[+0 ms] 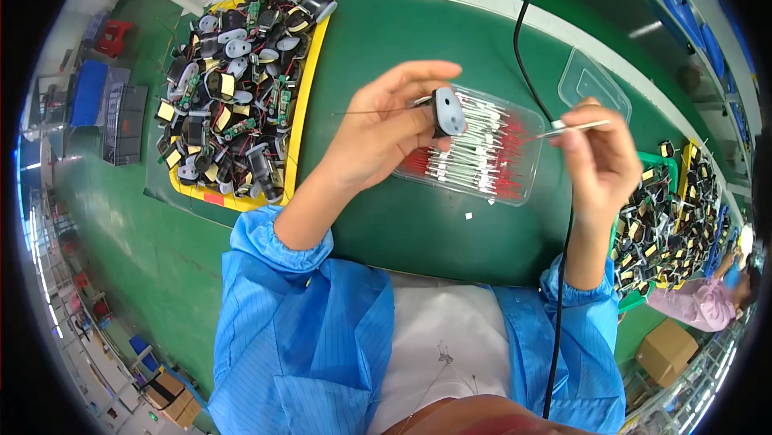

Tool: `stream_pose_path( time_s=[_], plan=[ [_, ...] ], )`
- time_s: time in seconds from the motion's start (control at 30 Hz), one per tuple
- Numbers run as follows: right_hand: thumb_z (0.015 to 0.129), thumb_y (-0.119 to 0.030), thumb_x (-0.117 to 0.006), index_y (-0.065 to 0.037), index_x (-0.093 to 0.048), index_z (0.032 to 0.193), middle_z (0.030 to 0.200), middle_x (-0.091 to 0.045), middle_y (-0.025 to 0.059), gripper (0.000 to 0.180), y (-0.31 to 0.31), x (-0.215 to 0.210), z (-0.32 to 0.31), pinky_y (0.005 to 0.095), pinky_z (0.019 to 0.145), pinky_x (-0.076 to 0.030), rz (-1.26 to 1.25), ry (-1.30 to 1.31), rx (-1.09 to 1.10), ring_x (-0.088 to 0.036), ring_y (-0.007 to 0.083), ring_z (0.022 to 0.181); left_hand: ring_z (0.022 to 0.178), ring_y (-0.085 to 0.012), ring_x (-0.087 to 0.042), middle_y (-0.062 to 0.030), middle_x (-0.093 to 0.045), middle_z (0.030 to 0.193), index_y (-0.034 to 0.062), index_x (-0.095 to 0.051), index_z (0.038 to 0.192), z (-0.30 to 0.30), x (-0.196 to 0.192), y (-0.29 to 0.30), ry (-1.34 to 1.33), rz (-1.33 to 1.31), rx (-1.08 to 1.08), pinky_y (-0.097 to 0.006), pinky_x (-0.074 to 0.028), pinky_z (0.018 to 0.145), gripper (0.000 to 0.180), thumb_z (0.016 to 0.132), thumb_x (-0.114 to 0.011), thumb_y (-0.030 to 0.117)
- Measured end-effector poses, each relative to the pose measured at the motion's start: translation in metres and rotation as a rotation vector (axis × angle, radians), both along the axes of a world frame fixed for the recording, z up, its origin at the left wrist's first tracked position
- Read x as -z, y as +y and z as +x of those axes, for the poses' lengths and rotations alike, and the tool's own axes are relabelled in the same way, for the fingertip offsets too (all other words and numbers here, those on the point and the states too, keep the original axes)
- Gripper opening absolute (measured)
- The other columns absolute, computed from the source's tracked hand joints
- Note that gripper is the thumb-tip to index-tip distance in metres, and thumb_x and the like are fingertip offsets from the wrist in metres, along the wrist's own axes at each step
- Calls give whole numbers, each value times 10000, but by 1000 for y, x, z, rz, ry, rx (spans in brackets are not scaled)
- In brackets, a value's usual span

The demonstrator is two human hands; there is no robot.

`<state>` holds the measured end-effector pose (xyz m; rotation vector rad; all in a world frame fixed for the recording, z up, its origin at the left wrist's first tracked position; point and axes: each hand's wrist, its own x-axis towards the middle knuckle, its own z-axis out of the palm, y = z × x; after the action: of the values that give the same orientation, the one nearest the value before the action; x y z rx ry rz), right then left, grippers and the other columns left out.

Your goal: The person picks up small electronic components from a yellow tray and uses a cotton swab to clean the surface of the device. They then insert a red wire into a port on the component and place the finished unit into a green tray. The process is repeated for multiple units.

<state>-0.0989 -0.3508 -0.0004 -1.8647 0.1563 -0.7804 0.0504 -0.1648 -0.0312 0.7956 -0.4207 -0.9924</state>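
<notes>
My left hand (378, 125) is closed around a small black part with a grey oval end plate (449, 112) that has holes in it. A thin wire sticks out to the left from behind those fingers. On the right, my right hand (599, 157) pinches a slim white wire lead (591, 125) with a white connector and a reddish tip. The tip points toward the clear plastic box (466, 189) between my hands. Inside that box lie bundled white leads (470, 149) with red ends. My left fingers partly cover the box's left side.
A yellow-rimmed tray (305, 105) heaped with black parts and green circuit boards stands on the left. Beyond the box lies a clear lid (595, 85). A black cable (519, 41) hangs across the green table. More filled trays (667, 226) and a person in pink (696, 304) are at right.
</notes>
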Motion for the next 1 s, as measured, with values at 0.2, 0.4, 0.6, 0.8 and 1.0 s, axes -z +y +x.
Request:
stream_pose_path(
  time_s=[0.2,0.4,0.6,0.8,1.0],
  plan=[
    [885,-103,-556,26,-557,1002,984,-552,160,174,6,6,-8,223,558,-427,552,-259,-185,-531,128,718,871,-229,-551,-162,-555,1045,-9,-504,1125,0,6,0,-3,-87,54,-317,-442,684,307,855,-542,133],
    [910,-113,-518,15,-534,1030,1002,-558,205,176,18,15,-11,246,560,-446,687,-204,-171,-532,139,664,832,-205,-556,-166,-563,1004,41,-489,1094,-9,10,-2,-294,-57,45,-280,-437,637,332,900,-583,293],
    [904,-17,-491,49,-517,1044,1063,-568,262,156,10,-1,-13,219,474,-476,80,-385,203,-538,130,560,668,-152,-515,-152,-542,918,26,-439,1162,-21,-3,0,149,-67,183,-221,-394,521,464,917,-510,414],
    [739,91,-597,58,-595,917,923,-600,185,181,13,-32,18,247,525,-480,-539,-154,-89,-595,174,653,601,-118,-465,-129,-519,933,-18,-405,1230,-28,-9,3,25,-18,118,-193,-357,489,490,931,-521,352],
    [669,86,-661,17,-637,843,817,-596,105,189,29,-28,40,222,492,-425,-467,-52,-226,-549,126,622,642,-111,-500,-114,-561,935,2,-430,1187,-21,-7,5,102,-118,132,-218,-362,504,332,943,-535,200]
  ],
)
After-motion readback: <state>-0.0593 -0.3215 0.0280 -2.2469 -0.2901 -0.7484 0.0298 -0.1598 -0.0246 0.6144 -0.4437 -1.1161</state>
